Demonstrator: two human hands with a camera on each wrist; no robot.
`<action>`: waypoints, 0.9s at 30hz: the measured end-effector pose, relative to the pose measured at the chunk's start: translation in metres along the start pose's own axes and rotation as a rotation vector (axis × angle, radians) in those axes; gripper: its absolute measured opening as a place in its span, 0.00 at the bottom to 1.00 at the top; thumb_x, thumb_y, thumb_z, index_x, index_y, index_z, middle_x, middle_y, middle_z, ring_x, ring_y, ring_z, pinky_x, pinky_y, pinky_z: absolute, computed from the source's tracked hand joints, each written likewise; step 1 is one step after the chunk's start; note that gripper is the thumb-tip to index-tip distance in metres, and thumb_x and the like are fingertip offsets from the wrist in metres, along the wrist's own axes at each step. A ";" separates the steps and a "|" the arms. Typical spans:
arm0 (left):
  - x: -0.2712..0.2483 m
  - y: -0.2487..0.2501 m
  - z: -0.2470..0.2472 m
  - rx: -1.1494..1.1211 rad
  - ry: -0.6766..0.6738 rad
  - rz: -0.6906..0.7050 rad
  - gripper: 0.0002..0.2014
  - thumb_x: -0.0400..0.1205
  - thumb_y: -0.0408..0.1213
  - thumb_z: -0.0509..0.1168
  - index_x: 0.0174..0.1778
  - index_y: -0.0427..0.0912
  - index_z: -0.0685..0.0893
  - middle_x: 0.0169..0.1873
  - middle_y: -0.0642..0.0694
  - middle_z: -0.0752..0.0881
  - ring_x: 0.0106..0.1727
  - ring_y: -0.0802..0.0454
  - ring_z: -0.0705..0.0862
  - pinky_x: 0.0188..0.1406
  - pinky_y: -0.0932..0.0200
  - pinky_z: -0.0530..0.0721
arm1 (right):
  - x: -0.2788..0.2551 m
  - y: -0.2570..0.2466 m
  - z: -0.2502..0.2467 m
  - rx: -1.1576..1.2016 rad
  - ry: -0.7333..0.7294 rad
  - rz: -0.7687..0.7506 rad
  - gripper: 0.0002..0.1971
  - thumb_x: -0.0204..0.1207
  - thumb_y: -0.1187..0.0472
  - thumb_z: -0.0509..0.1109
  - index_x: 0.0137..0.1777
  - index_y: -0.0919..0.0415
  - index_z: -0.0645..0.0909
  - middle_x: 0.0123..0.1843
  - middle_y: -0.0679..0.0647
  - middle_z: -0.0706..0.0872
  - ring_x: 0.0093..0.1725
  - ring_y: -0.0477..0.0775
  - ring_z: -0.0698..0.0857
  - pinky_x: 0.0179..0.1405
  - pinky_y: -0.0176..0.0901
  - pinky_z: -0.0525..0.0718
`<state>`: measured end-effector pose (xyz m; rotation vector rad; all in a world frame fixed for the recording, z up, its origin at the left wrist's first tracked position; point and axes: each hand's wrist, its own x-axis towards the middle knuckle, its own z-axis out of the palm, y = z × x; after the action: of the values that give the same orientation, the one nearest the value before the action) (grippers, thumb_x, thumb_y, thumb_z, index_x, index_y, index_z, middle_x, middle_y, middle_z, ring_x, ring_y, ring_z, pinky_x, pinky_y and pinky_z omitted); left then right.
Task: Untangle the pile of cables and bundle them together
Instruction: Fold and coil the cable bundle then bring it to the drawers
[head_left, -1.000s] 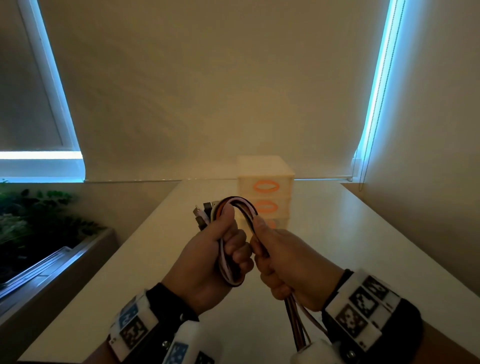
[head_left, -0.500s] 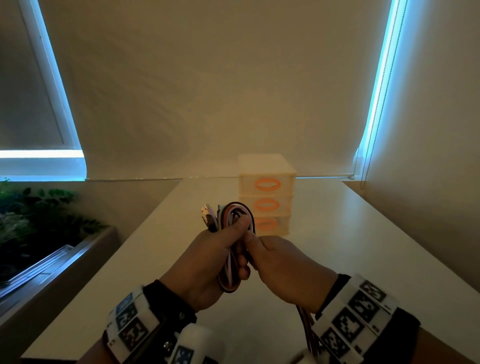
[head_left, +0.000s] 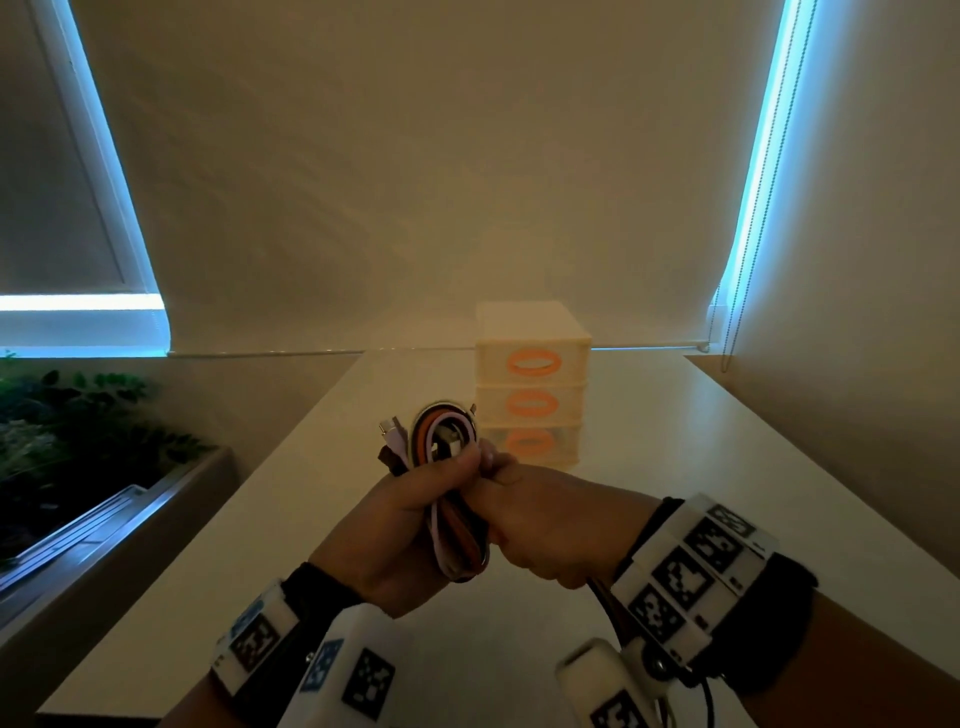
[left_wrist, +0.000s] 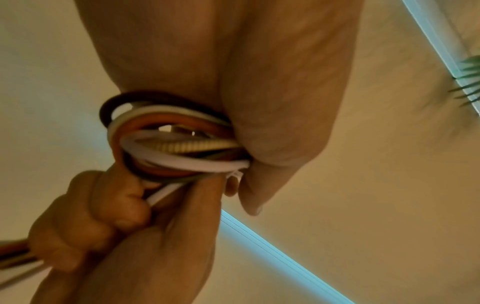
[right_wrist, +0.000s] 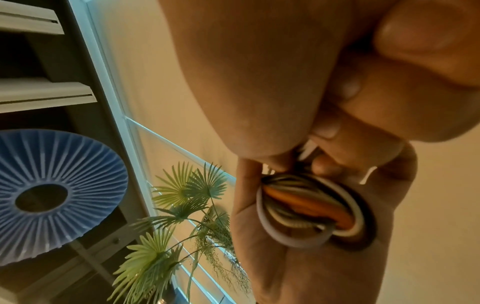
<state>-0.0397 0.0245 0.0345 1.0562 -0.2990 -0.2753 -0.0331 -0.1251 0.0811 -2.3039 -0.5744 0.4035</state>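
A coil of white, orange and dark cables (head_left: 447, 431) is held above the white table (head_left: 701, 467). My left hand (head_left: 410, 509) grips the coil around its middle, thumb across the top, and loops stick out above and below the fist. My right hand (head_left: 540, 525) is pressed against the left and grips the loose cable tails (head_left: 605, 595), which run down past its wrist. In the left wrist view the looped cables (left_wrist: 166, 142) bulge out between both hands. The right wrist view shows the same coil (right_wrist: 311, 209) against my left palm.
A small cream drawer unit (head_left: 530, 384) with orange oval handles stands on the table just behind the hands. A planter with green plants (head_left: 78, 441) lies off the table's left edge. Walls and blinds close in the back and right.
The coil has been drawn tighter and smaller. My right hand has moved up against the left, and both hands have shifted slightly right.
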 end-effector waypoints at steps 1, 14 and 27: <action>-0.002 0.001 0.002 0.023 -0.047 0.013 0.18 0.68 0.50 0.85 0.48 0.43 0.94 0.58 0.38 0.89 0.63 0.36 0.81 0.75 0.35 0.69 | 0.003 0.004 -0.001 0.042 0.020 0.015 0.11 0.87 0.54 0.59 0.64 0.56 0.76 0.45 0.53 0.75 0.29 0.45 0.71 0.30 0.38 0.72; -0.003 0.012 -0.004 -0.277 0.037 0.166 0.11 0.84 0.40 0.71 0.36 0.42 0.84 0.30 0.49 0.83 0.53 0.42 0.91 0.72 0.41 0.83 | -0.006 0.027 0.010 0.602 -0.292 0.002 0.24 0.83 0.36 0.56 0.45 0.58 0.72 0.26 0.50 0.64 0.24 0.49 0.61 0.27 0.43 0.69; 0.010 0.048 -0.026 -0.500 -0.038 0.276 0.21 0.93 0.44 0.53 0.34 0.44 0.77 0.21 0.54 0.69 0.19 0.60 0.70 0.22 0.67 0.71 | -0.029 0.061 0.054 0.877 -0.368 0.006 0.20 0.88 0.45 0.53 0.50 0.60 0.76 0.29 0.52 0.70 0.27 0.51 0.68 0.30 0.40 0.70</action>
<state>-0.0171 0.0642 0.0655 0.5087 -0.3818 -0.1114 -0.0639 -0.1479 0.0040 -1.3953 -0.4370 0.8893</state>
